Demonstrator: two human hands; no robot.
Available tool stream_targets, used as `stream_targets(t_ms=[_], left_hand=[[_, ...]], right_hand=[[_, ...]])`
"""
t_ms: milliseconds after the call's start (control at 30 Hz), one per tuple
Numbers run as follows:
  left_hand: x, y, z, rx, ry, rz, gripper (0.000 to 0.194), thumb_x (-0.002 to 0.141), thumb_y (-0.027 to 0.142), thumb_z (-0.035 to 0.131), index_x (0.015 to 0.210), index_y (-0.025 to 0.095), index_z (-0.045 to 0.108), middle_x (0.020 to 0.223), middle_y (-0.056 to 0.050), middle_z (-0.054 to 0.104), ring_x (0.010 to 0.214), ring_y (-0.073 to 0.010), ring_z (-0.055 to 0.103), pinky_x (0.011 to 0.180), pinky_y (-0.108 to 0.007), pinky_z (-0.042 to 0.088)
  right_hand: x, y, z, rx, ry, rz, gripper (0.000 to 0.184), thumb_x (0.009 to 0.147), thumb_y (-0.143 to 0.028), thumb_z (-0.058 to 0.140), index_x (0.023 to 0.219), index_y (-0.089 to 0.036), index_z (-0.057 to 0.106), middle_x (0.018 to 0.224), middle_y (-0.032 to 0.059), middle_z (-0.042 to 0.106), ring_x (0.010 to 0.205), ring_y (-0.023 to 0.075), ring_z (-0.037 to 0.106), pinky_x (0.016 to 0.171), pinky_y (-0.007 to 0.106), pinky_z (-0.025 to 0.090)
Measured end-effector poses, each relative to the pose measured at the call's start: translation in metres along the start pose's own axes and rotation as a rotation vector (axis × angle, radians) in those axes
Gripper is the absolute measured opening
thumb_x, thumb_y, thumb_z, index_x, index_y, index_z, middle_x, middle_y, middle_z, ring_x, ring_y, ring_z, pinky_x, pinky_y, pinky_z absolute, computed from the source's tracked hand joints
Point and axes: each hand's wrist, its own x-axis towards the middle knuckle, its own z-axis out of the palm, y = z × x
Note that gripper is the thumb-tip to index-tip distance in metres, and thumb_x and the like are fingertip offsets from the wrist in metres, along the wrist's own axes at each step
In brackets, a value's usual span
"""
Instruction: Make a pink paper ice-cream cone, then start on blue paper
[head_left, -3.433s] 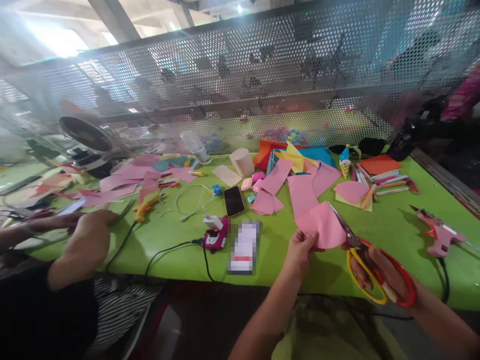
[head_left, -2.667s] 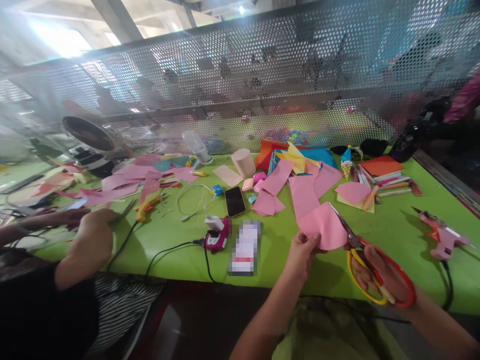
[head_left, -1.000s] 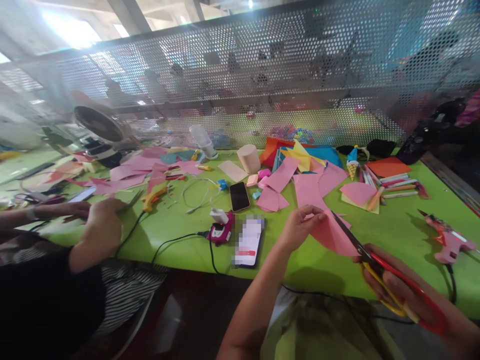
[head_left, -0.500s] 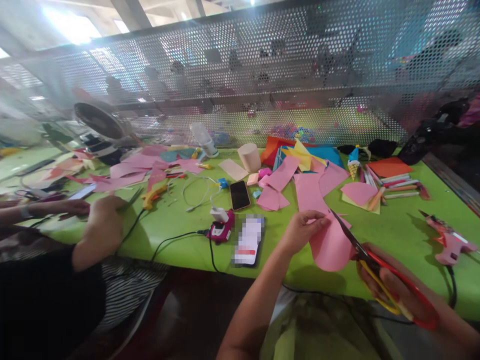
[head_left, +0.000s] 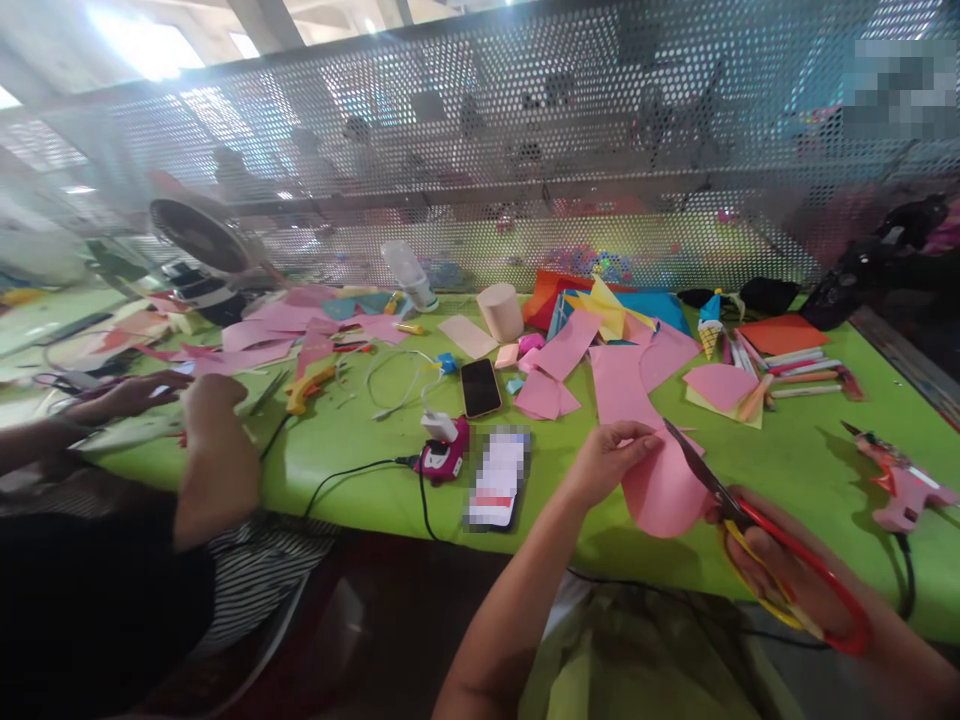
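A curved sheet of pink paper [head_left: 660, 495] is pinched between the thumb and fingers of my left hand [head_left: 616, 462], just over the front part of the green table. My right hand [head_left: 787, 560] is wrapped round the handles of scissors [head_left: 709, 478], one handle loop red and the other yellow. The dark blades point up and left and lie against the pink paper close to my left fingertips. More pink paper [head_left: 619, 385] lies flat right behind my left hand.
On the green table [head_left: 360, 460], a pink glue gun [head_left: 896, 480] lies at the right. Left of my arm are a lit phone [head_left: 499, 480], a dark phone [head_left: 480, 388] and a magenta power strip [head_left: 442, 455] with cables. A co-worker's hands [head_left: 214, 400] are further left. A perforated metal screen [head_left: 480, 150] stands behind.
My hands, the scissors and the pink paper have barely moved. At the left, the co-worker's arms have shifted position.
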Motion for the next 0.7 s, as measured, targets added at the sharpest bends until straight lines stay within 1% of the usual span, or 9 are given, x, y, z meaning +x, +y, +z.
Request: stream_targets(t_ms=[100, 200, 300, 367, 433, 500, 567, 633, 700], left_hand=[[0.006, 0.001, -0.007, 0.058, 0.067, 0.014, 0.04, 0.087, 0.055, 0.071, 0.093, 0.016, 0.076, 0.087, -0.002, 0.071, 0.082, -0.0169, 0.059, 0.077, -0.027, 0.043], [0.016, 0.002, -0.022, 0.255, 0.207, 0.045, 0.032, 0.094, 0.044, 0.062, 0.094, 0.016, 0.076, 0.087, -0.002, 0.073, 0.083, -0.0183, 0.062, 0.076, -0.027, 0.043], [0.026, 0.003, -0.04, 0.521, 0.351, 0.016, 0.027, 0.097, 0.035, 0.058, 0.098, 0.016, 0.077, 0.092, -0.005, 0.077, 0.086, -0.022, 0.066, 0.074, -0.029, 0.044], [0.031, 0.003, -0.05, 0.731, 0.382, -0.063, 0.026, 0.098, 0.034, 0.057, 0.1, 0.018, 0.078, 0.095, -0.007, 0.078, 0.089, -0.0247, 0.069, 0.074, -0.03, 0.045], [0.034, 0.002, -0.055, 0.954, 0.368, -0.152, 0.028, 0.101, 0.035, 0.055, 0.102, 0.02, 0.079, 0.098, -0.01, 0.079, 0.092, -0.0269, 0.07, 0.075, -0.032, 0.045], [0.035, -0.001, -0.056, 1.117, 0.347, -0.216, 0.029, 0.102, 0.035, 0.053, 0.104, 0.02, 0.079, 0.102, -0.012, 0.08, 0.095, -0.0285, 0.07, 0.077, -0.035, 0.046], [0.034, -0.004, -0.055, 1.185, 0.334, -0.243, 0.028, 0.102, 0.033, 0.053, 0.107, 0.021, 0.078, 0.107, -0.013, 0.079, 0.101, -0.0296, 0.069, 0.084, -0.037, 0.047], [0.032, -0.006, -0.053, 1.211, 0.332, -0.237, 0.027, 0.101, 0.029, 0.055, 0.114, 0.022, 0.077, 0.115, -0.013, 0.078, 0.111, -0.0304, 0.066, 0.092, -0.041, 0.045], [0.029, -0.007, -0.051, 1.267, 0.349, -0.188, 0.031, 0.1, 0.028, 0.057, 0.127, 0.023, 0.072, 0.126, -0.013, 0.074, 0.121, -0.0315, 0.061, 0.1, -0.044, 0.042]], right_hand=[[0.004, 0.004, -0.008, 0.134, -0.018, 0.028, 0.037, 0.084, -0.07, 0.062, 0.105, -0.04, 0.065, 0.055, -0.0029, 0.044, 0.041, 0.0174, 0.033, 0.037, 0.034, 0.029], [0.012, 0.003, -0.024, 0.039, 0.051, 0.023, 0.045, 0.082, -0.069, 0.067, 0.113, -0.037, 0.065, 0.057, -0.0031, 0.048, 0.041, 0.0168, 0.04, 0.038, 0.033, 0.033], [0.027, 0.003, -0.048, -0.311, 0.198, 0.019, 0.05, 0.082, -0.068, 0.069, 0.118, -0.033, 0.065, 0.066, 0.0005, 0.062, 0.048, 0.0216, 0.056, 0.044, 0.033, 0.041], [0.04, 0.004, -0.063, -0.639, 0.271, -0.016, 0.05, 0.087, -0.065, 0.064, 0.123, -0.03, 0.066, 0.077, 0.0064, 0.073, 0.061, 0.0284, 0.067, 0.054, 0.037, 0.046], [0.053, 0.006, -0.075, -0.975, 0.344, 0.034, 0.054, 0.092, -0.062, 0.056, 0.129, -0.026, 0.066, 0.078, 0.0127, 0.077, 0.065, 0.0353, 0.069, 0.057, 0.04, 0.043], [0.063, 0.009, -0.083, -1.141, 0.373, 0.063, 0.052, 0.095, -0.055, 0.054, 0.136, -0.024, 0.065, 0.087, 0.0178, 0.079, 0.068, 0.0388, 0.07, 0.058, 0.041, 0.037], [0.07, 0.012, -0.087, -1.225, 0.375, 0.04, 0.05, 0.097, -0.048, 0.054, 0.141, -0.026, 0.063, 0.098, 0.0195, 0.08, 0.073, 0.039, 0.071, 0.058, 0.04, 0.035], [0.073, 0.016, -0.09, -1.305, 0.381, 0.006, 0.048, 0.099, -0.047, 0.053, 0.142, -0.027, 0.062, 0.103, 0.0184, 0.08, 0.078, 0.0376, 0.072, 0.059, 0.039, 0.035], [0.074, 0.02, -0.092, -1.356, 0.384, -0.03, 0.047, 0.1, -0.047, 0.052, 0.141, -0.027, 0.063, 0.106, 0.0174, 0.079, 0.084, 0.0367, 0.072, 0.061, 0.039, 0.035]])
